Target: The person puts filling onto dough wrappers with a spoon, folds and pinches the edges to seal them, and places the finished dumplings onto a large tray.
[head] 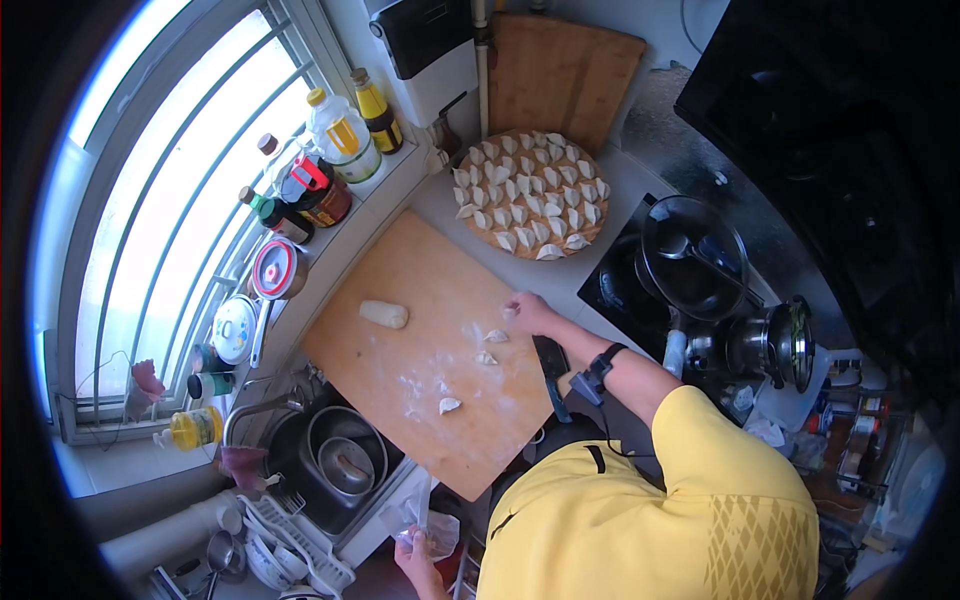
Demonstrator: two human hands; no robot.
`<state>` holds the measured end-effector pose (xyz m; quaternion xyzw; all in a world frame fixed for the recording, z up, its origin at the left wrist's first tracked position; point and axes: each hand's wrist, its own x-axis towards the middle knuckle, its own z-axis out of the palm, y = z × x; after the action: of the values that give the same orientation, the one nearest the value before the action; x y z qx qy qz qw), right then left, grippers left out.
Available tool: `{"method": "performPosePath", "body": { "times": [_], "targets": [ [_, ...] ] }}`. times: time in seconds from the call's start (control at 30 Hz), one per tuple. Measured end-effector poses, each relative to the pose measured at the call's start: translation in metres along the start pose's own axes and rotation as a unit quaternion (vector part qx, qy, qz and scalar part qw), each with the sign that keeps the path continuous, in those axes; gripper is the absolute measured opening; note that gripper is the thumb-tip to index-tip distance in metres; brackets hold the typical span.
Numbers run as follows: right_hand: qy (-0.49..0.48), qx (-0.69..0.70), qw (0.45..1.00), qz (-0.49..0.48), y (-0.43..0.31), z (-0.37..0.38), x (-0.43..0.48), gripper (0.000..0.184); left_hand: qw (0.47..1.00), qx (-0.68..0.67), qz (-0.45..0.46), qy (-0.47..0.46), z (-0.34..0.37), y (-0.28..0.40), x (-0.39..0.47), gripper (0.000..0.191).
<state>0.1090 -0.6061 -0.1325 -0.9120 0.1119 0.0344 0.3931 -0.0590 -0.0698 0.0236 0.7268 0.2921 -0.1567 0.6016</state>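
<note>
My left hand (417, 559), low in the view below the board's front corner, grips a clear plastic bag (442, 534). At the right edge of a floured wooden board (420, 255) my right hand (529, 313) is curled, palm side hidden. Something pale shows at its fingertips, too small to make out. Just below that hand lie two dumplings, one (496, 336) above the other (487, 358). A third dumpling (449, 406) lies farther down the board. A thick roll of dough (384, 314) rests on the board's left part.
Several rows of dumplings cover a round wooden board (517, 247) at the back. A knife (553, 360) lies beside the floured board. Right stands a stove with a wok (694, 255) and steel pot (750, 349). Left are a sink (281, 469) with pans and a sill with bottles (345, 142).
</note>
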Motion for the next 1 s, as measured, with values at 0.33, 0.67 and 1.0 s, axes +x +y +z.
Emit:
{"method": "performPosePath", "body": {
  "times": [0.33,0.67,1.0],
  "targets": [
    [0.261,0.095,0.946,0.166,0.054,-0.174,0.003,0.046,0.999,0.018,0.016,-0.023,0.009,0.004,0.010,0.016],
    [0.328,-0.076,0.927,0.168,0.069,-0.170,0.016,0.038,1.000,0.008,-0.002,-0.017,-0.002,-0.002,0.016,0.018],
    [0.379,-0.120,0.917,0.037,0.034,-0.151,0.008,0.030,1.000,0.007,0.004,-0.019,-0.006,-0.006,0.017,0.018]
  ]
}}
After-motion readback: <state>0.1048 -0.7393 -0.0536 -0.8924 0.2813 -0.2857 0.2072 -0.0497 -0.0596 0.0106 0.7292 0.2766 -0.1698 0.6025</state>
